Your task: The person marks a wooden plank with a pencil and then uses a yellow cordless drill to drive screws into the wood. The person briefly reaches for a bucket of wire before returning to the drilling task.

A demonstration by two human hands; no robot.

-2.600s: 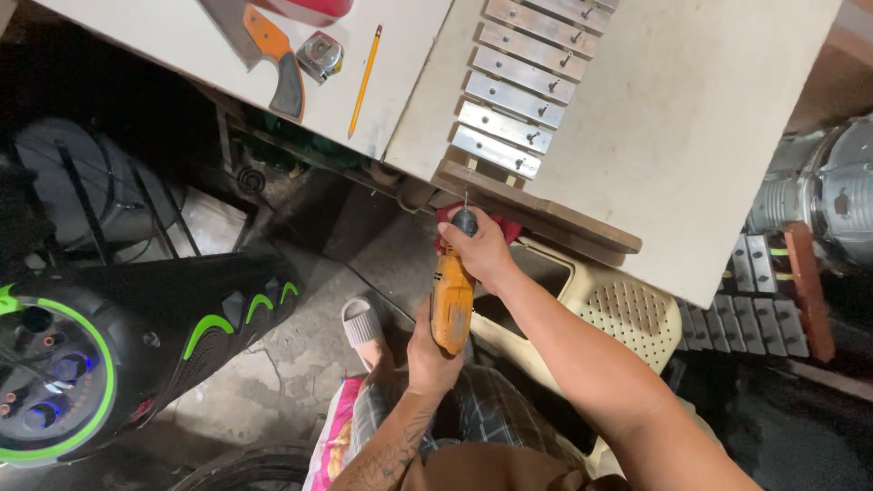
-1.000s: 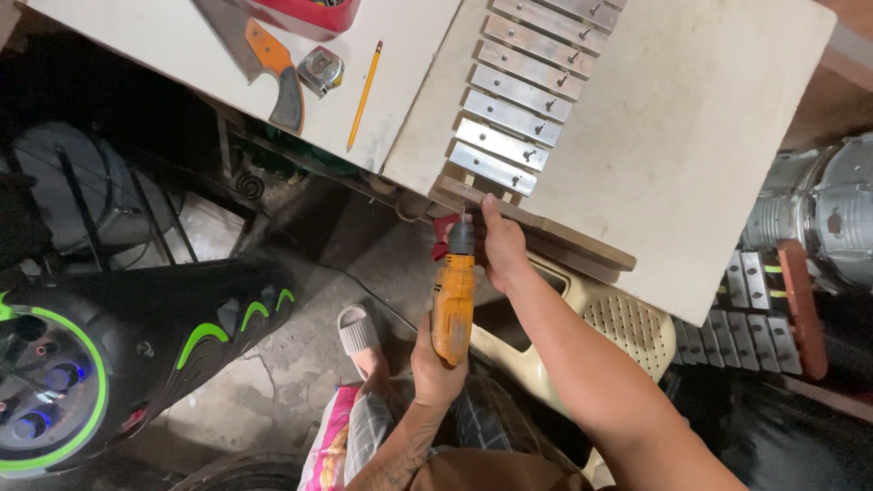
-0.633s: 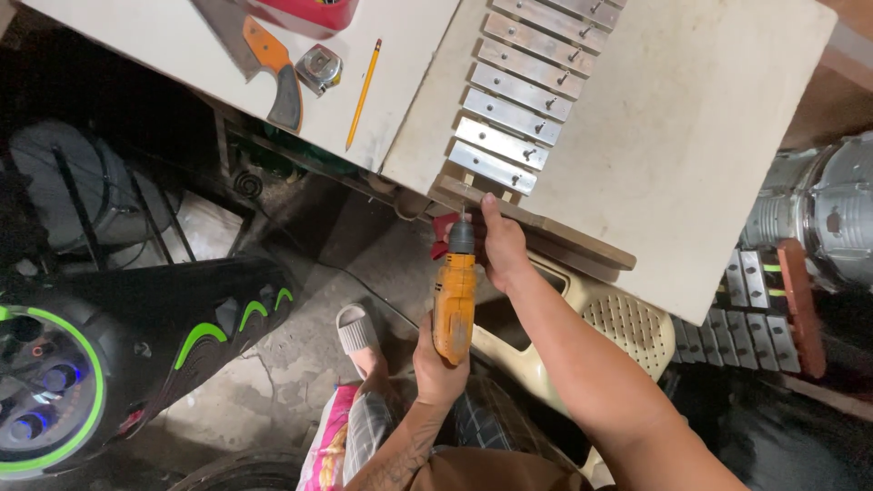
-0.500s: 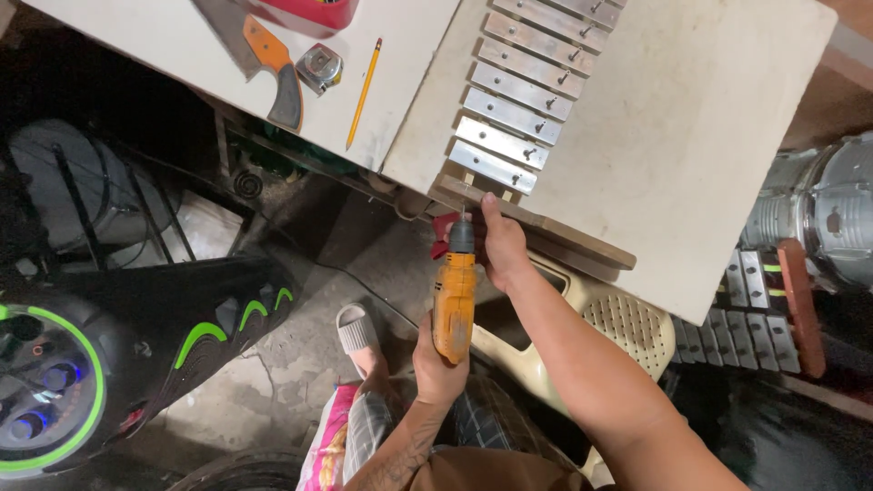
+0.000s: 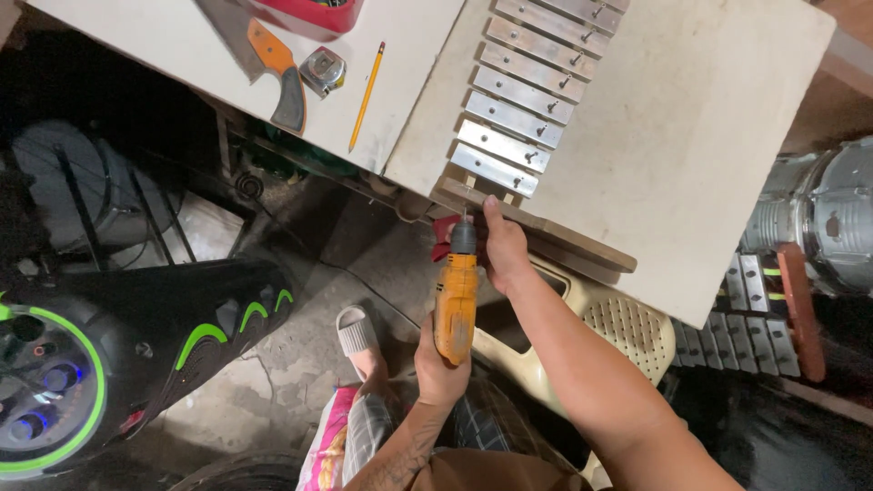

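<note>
A drilling step is judged to be in hand: an orange drill (image 5: 456, 300) is gripped at its rear by the left hand (image 5: 439, 366), fingers wrapped shut around the body; its chuck is steadied by the right hand (image 5: 503, 248), curled about the nose with the fingertips pressed on a wooden rail (image 5: 536, 229); the bit is aimed at the rail's near edge, below the last of the metal bars (image 5: 496, 169) on the board (image 5: 691, 136); steady pressure along the bit's line is judged necessary next; the drill looks worn, pointing away from the body; a pencil (image 5: 366, 95), tape measure (image 5: 322, 71) and saw (image 5: 273, 64) lie well apart.
</note>
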